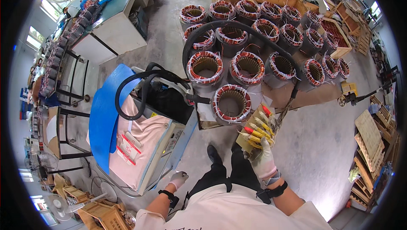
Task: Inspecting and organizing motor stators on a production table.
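My right hand (263,162), in a pale glove, grips a flat brownish board (244,141) by its near edge. A bunch of red and yellow clips with wires (259,129) sits on this board, and a cable runs up from it. Just beyond the board stands the nearest motor stator (231,117), a grey cylinder with red windings laced in white. My left hand (179,179), also gloved, hangs beside the cart with its fingers curled in; nothing shows in them. To its left is the wheeled cart (146,145), carrying a machine under a pink cloth.
Several more stators (248,66) stand in rows ahead. A thick black hose (186,45) arches over them from the cart. A blue sheet (106,115) leans on the cart's left. Wooden pallets (373,145) and a yellow pallet jack (349,91) are at right; a workbench (112,15) stands far left.
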Demonstrator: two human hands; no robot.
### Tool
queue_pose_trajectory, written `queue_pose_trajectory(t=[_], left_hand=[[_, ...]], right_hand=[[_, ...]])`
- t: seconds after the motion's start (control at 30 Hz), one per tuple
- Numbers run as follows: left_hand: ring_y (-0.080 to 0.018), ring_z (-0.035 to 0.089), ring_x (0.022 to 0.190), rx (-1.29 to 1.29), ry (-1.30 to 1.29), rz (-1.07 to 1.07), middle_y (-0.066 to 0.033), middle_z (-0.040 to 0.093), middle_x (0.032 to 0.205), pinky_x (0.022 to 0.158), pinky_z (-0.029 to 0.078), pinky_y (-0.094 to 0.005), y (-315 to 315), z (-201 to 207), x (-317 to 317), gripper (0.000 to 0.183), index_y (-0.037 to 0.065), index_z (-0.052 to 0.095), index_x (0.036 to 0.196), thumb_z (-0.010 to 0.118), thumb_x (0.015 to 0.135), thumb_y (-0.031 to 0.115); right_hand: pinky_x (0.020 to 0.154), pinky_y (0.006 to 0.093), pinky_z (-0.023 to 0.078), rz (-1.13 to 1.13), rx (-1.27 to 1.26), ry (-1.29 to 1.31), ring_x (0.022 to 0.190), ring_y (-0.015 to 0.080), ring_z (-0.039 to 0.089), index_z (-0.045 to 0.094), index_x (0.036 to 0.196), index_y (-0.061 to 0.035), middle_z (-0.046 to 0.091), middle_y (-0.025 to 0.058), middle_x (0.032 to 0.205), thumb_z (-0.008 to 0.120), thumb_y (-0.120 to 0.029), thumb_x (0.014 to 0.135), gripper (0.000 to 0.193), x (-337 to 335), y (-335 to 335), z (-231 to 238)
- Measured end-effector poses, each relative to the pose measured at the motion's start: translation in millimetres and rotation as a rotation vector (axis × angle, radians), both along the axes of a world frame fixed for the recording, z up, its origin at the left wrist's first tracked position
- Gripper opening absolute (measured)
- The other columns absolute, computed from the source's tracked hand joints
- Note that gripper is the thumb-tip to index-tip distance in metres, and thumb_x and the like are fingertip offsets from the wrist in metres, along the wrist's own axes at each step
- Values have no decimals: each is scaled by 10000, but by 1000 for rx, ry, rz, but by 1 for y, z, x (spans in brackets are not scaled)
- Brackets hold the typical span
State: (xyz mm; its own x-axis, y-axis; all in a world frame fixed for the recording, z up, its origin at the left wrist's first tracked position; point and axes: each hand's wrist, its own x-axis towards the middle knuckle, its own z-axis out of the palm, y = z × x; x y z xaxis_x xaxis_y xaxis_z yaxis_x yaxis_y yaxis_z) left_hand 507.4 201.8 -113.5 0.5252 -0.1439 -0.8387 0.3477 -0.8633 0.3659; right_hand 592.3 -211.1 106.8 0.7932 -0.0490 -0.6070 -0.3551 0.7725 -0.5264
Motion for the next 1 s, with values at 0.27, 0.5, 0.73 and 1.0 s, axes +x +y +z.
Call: queue_pose_trajectory(t=[0.27,0.5,0.73,1.0], left_hand=[[-392,668,1069,-8,-33,22,-209,719,1111,928,520,-442,8,-13,-7,450,69,717,1130,610,889,434],[-391,663,1083,-3,17,37,-207,718,1122,940,519,-439,5,-10,-5,452,73,720,1134,605,891,437],[-388,667,1077,-2,-4,20,-207,719,1119,938,518,-438,5,-8,-5,449,71,720,1137,604,897,433],[-389,675,1051,-8,-9,16,-212,723,1092,920,522,-437,3,-6,-5,440,65,725,1114,609,894,427]], right_hand=[[678,345,541,-39,-23,17,891,208,682,530,1380,-129,686,69,1180,567,-497,1012,522,3,8,10],[680,341,550,-48,-34,2,902,203,688,527,1388,-130,686,66,1196,578,-500,1005,534,3,7,8],[685,341,551,-12,3,-24,916,201,689,527,1393,-133,686,65,1205,581,-498,1004,536,0,4,4],[687,343,553,-35,-2,-5,882,208,690,524,1395,-131,688,73,1191,585,-503,1002,545,0,5,4]])
